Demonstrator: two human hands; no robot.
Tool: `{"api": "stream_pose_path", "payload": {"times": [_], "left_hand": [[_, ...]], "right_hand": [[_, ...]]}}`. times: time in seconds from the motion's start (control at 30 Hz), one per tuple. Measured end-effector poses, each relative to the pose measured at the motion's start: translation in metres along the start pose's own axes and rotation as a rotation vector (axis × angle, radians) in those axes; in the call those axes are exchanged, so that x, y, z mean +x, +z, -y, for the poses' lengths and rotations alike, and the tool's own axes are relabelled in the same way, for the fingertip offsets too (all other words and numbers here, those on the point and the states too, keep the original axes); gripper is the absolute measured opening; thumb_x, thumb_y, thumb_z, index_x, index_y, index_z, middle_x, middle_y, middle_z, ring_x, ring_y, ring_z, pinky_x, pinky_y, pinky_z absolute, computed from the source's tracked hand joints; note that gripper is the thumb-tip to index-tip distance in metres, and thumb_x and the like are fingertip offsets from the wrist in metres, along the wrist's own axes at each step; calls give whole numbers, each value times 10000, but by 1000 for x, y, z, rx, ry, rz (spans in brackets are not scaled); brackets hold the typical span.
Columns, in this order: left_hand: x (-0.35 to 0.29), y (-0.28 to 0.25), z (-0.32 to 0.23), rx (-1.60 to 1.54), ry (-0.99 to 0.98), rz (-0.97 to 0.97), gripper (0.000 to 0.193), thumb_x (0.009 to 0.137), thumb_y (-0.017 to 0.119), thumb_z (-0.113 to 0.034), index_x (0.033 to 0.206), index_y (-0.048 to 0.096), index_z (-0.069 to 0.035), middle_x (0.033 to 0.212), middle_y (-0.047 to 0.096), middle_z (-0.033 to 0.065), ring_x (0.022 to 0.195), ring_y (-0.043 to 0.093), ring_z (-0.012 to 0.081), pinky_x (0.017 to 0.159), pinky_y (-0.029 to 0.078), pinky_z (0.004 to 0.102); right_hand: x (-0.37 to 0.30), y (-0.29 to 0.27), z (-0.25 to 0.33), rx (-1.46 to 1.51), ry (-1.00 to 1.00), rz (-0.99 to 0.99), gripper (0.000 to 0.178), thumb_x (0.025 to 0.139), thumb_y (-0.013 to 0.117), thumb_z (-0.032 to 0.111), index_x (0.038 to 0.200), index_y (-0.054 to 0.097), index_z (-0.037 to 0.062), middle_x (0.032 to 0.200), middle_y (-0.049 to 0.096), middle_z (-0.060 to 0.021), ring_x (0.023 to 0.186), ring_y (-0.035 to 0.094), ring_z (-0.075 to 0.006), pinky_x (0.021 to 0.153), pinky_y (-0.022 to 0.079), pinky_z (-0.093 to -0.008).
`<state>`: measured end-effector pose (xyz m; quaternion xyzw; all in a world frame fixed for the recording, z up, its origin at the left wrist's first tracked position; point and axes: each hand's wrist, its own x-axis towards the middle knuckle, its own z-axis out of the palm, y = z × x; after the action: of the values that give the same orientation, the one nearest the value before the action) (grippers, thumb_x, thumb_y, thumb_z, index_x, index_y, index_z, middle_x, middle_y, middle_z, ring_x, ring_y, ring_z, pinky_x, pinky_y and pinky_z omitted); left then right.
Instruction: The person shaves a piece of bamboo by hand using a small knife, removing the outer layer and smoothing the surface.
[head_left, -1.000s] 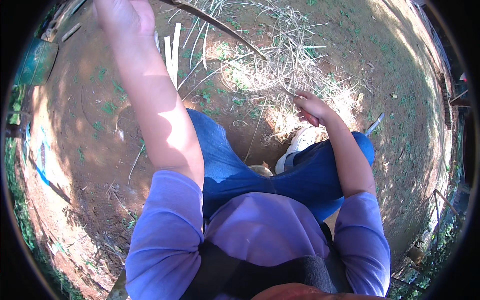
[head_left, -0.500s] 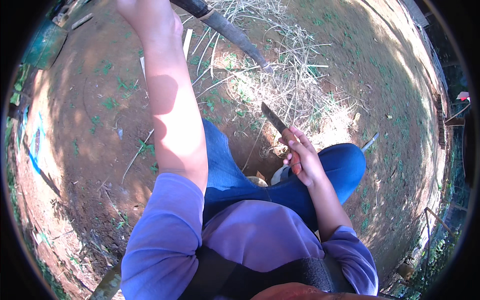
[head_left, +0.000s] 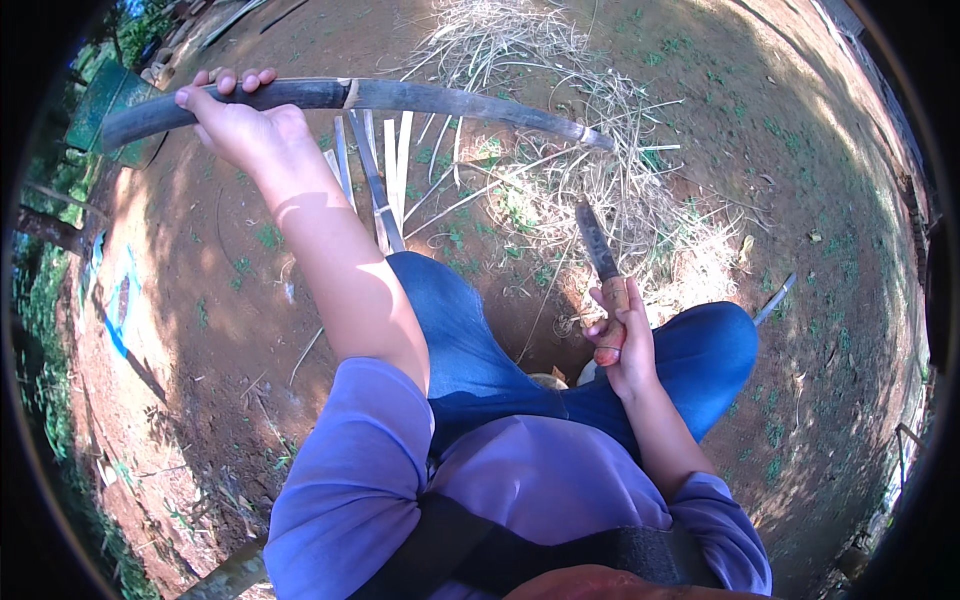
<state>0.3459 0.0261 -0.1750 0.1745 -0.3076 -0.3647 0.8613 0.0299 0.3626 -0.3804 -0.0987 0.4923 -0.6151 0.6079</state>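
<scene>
My left hand (head_left: 245, 130), arm stretched out to the far left, is closed around a long dark bamboo piece (head_left: 430, 98). The bamboo lies nearly crosswise in front of me, with a pale ring at its node, and its right end hangs over the heap of shavings. In my right hand (head_left: 632, 350), above my right thigh, is a knife (head_left: 597, 243) gripped by its reddish-brown wooden handle. Its dark blade points away from me, apart from the bamboo. Several split bamboo strips (head_left: 402, 165) lie beyond my left knee.
A heap of pale, curly shavings (head_left: 640, 190) covers the ground ahead. Past my right knee a thin strip (head_left: 775, 298) sticks out. To the left are a blue strap-like thing (head_left: 117, 335) and a green panel (head_left: 105, 100). The ground (head_left: 230, 330) is brown earth with small weeds.
My left hand has come lower into view, and the bamboo has swung from a steep slant to nearly crosswise. The knife has shifted slightly right, its blade more upright.
</scene>
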Motion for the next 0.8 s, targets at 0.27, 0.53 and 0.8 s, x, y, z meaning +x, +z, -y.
{"api": "stream_pose_path", "payload": {"times": [0.27,0.53,0.8], "left_hand": [[-7,10,-21,-485,-153,41,497,1101,309,-567,898,507,-159,675,448,-29,653,456,171,700,454,363],[-16,13,37,-715,-395,34,564,1088,302,-599,845,512,-136,662,449,-26,659,484,173,690,464,346],[-67,16,114,-654,-721,-77,632,1069,271,-647,845,473,-91,679,490,26,669,535,193,662,529,351]], "right_hand": [[2,11,46,85,-34,72,422,887,533,74,1305,477,50,961,592,-64,981,685,-244,836,585,-355],[86,40,180,-62,-450,-20,367,975,737,395,1071,559,89,1278,666,-175,670,567,-75,608,526,-228],[121,15,224,236,-633,218,352,920,812,323,1048,585,86,1136,687,-135,701,587,-75,607,544,-226]]}}
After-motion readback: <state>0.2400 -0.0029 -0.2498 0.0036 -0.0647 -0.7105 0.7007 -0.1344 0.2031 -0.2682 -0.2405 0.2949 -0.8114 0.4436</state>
